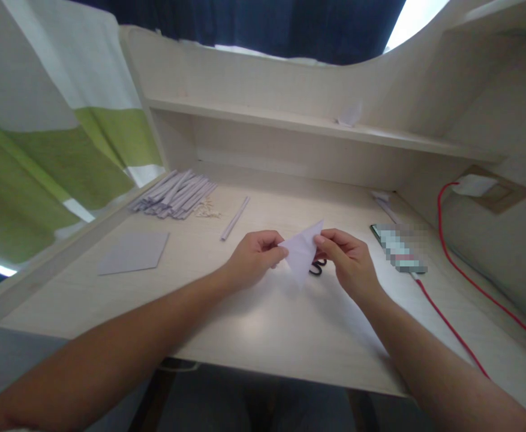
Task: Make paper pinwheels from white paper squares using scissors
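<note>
A small sheet of pale lilac paper (302, 251) is held just above the light wooden desk (263, 324), folded into a pointed, triangle-like shape. My left hand (254, 257) pinches its left corner. My right hand (348, 258) pinches its right edge near the top. Black scissors (317, 268) lie on the desk under the paper, mostly hidden by it.
A flat lilac sheet (133, 252) lies at the left. A pile of rolled paper sticks (173, 193) sits at the back left, with one loose stick (234, 218) nearby. A phone (397, 247) on a red cable (451, 327) lies at the right. A shelf (316, 125) runs along the back.
</note>
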`<state>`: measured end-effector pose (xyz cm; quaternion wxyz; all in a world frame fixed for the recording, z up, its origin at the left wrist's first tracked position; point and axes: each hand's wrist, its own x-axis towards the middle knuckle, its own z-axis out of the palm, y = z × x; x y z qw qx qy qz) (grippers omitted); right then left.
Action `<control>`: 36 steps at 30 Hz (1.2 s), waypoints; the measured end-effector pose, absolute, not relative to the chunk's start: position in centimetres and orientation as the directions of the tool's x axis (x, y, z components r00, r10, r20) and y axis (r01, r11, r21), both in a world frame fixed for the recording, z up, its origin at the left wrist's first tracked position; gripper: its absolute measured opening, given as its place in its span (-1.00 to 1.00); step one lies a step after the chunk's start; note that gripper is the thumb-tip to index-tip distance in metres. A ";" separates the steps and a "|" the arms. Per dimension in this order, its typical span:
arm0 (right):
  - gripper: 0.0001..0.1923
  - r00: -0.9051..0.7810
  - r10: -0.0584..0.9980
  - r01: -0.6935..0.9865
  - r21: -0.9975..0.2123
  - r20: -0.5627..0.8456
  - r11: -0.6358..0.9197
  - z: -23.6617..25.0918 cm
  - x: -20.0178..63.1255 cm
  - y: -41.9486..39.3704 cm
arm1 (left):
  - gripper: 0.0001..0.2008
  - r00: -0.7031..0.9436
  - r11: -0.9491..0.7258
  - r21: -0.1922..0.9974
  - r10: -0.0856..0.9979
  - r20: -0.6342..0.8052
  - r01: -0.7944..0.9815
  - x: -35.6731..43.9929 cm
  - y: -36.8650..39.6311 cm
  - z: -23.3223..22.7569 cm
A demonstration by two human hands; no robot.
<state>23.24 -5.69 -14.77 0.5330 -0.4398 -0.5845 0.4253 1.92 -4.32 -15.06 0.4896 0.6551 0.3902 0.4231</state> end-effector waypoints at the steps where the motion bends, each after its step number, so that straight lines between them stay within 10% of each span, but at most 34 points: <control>1: -0.78 -0.038 0.968 0.053 -0.967 0.247 0.249 -14.7 23.3 -5.7 | -0.82 0.339 -0.216 0.971 0.925 0.170 0.103 1.9 -4.4 -15.1; 36: -0.92 0.068 0.965 -0.083 -0.963 0.253 0.258 -15.1 23.8 -5.1 | -0.87 0.330 -0.240 0.957 0.927 0.177 0.161 1.8 -4.5 -15.3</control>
